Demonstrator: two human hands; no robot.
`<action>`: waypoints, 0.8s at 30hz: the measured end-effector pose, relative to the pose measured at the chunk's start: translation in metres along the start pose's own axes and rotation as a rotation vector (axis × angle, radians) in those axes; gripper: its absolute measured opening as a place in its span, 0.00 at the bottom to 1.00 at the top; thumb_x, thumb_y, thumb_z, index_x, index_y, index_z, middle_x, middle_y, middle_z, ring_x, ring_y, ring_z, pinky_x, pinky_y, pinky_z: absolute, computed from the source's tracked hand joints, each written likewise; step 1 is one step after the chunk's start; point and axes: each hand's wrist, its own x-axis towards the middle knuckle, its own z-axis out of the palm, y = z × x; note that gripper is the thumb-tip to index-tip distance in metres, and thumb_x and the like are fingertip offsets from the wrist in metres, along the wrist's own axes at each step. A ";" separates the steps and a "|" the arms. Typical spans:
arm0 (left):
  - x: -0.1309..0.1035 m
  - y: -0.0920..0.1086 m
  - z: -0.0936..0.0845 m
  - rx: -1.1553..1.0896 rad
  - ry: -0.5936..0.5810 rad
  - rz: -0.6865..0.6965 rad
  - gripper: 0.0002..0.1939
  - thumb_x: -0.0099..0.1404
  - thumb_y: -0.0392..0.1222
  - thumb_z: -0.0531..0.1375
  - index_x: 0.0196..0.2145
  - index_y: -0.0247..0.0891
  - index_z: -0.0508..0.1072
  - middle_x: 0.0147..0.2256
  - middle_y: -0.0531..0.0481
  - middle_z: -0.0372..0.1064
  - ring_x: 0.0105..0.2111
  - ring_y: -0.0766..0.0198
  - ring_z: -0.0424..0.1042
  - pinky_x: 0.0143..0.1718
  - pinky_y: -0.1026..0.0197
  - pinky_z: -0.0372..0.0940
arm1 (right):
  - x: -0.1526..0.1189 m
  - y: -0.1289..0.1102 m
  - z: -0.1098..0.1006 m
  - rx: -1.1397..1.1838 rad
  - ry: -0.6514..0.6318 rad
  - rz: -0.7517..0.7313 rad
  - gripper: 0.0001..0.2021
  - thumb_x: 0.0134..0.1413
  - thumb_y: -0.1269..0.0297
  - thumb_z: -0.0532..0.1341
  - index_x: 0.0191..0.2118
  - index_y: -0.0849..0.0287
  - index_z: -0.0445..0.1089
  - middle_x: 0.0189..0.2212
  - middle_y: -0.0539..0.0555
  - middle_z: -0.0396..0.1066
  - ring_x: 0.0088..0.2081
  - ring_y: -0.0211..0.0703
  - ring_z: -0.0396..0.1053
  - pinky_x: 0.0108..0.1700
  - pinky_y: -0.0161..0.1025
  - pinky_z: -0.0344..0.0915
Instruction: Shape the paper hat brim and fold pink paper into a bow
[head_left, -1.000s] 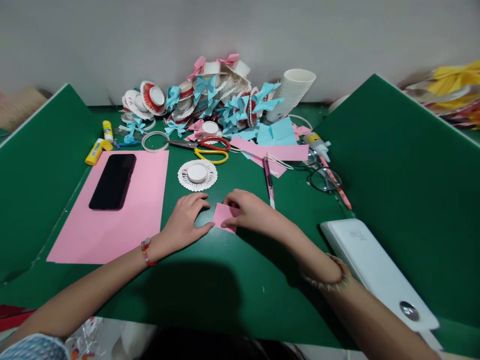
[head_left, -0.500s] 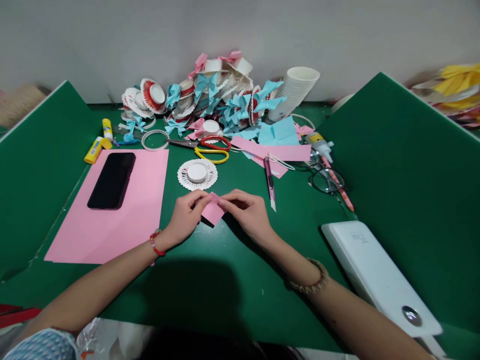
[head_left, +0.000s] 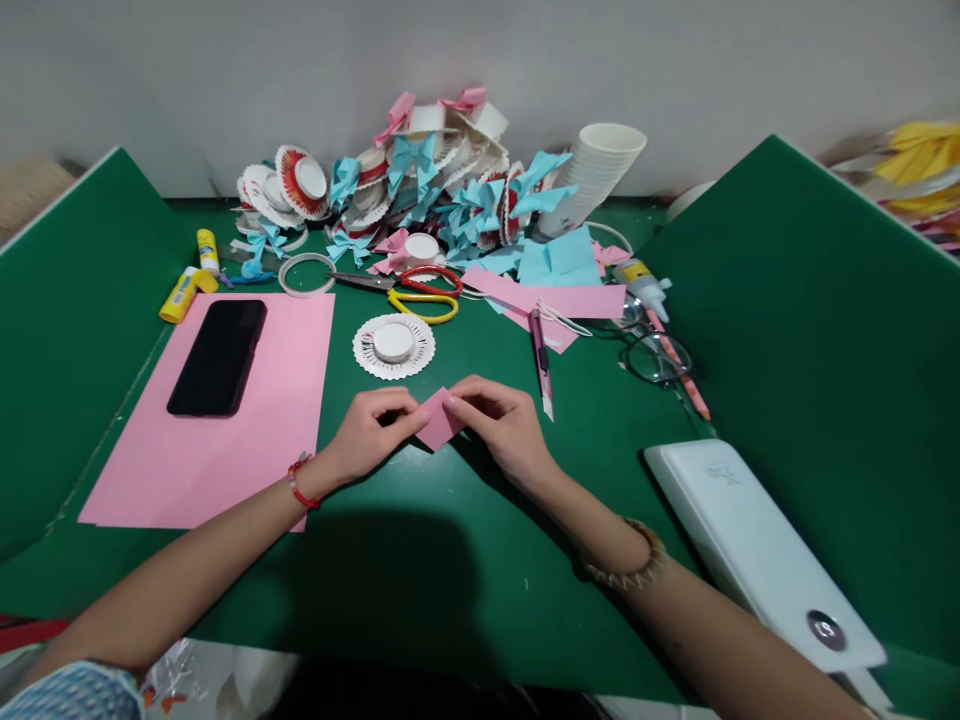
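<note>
A small folded piece of pink paper (head_left: 439, 424) is held just above the green table, between my two hands. My left hand (head_left: 375, 432) pinches its left side between thumb and fingers. On the right, my right hand (head_left: 504, 428) grips the upper right edge, thumb in front and fingers behind. Just beyond them lies a white scalloped paper disc (head_left: 394, 345) with a round raised centre. A craft knife (head_left: 541, 362) with its blade out rests to the right of my right hand.
Scissors (head_left: 424, 293), a tape roll (head_left: 306, 275), glue sticks (head_left: 180, 294), and a heap of paper hats with bows (head_left: 420, 190) lie farther back. A phone (head_left: 217, 357) sits on pink sheets (head_left: 277, 470) at left. Stacked cups (head_left: 600, 170), glasses (head_left: 658, 357) and a white device (head_left: 757, 550) are at right.
The pink paper has shifted slightly right and turned in my fingers. My left hand's fingers have slid to its left corner, while my right hand keeps its pinch.
</note>
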 end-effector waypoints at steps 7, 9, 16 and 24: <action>-0.002 -0.005 0.005 0.118 -0.082 0.115 0.13 0.62 0.37 0.54 0.21 0.34 0.66 0.22 0.53 0.63 0.24 0.71 0.60 0.27 0.66 0.55 | -0.003 0.001 0.001 -0.029 -0.065 0.002 0.07 0.46 0.61 0.63 0.25 0.59 0.72 0.24 0.50 0.69 0.24 0.34 0.59 0.26 0.34 0.54; -0.002 -0.004 0.005 0.142 -0.093 0.128 0.15 0.62 0.36 0.54 0.18 0.35 0.63 0.20 0.55 0.60 0.23 0.71 0.58 0.26 0.66 0.54 | -0.005 0.000 0.002 -0.055 -0.070 -0.015 0.06 0.46 0.62 0.63 0.25 0.59 0.71 0.24 0.50 0.68 0.24 0.34 0.59 0.26 0.34 0.53; -0.002 -0.003 0.007 0.163 -0.101 0.156 0.15 0.61 0.36 0.54 0.17 0.36 0.58 0.20 0.55 0.57 0.23 0.71 0.56 0.26 0.66 0.54 | -0.007 0.001 0.002 0.025 -0.053 -0.009 0.07 0.46 0.63 0.62 0.22 0.59 0.68 0.22 0.48 0.63 0.24 0.33 0.57 0.26 0.35 0.53; -0.002 -0.006 0.006 0.176 -0.045 0.062 0.12 0.59 0.39 0.57 0.21 0.35 0.63 0.21 0.54 0.60 0.24 0.70 0.58 0.26 0.66 0.53 | -0.005 0.001 0.001 0.047 0.061 -0.059 0.07 0.47 0.63 0.61 0.23 0.58 0.66 0.22 0.48 0.62 0.25 0.34 0.58 0.28 0.34 0.55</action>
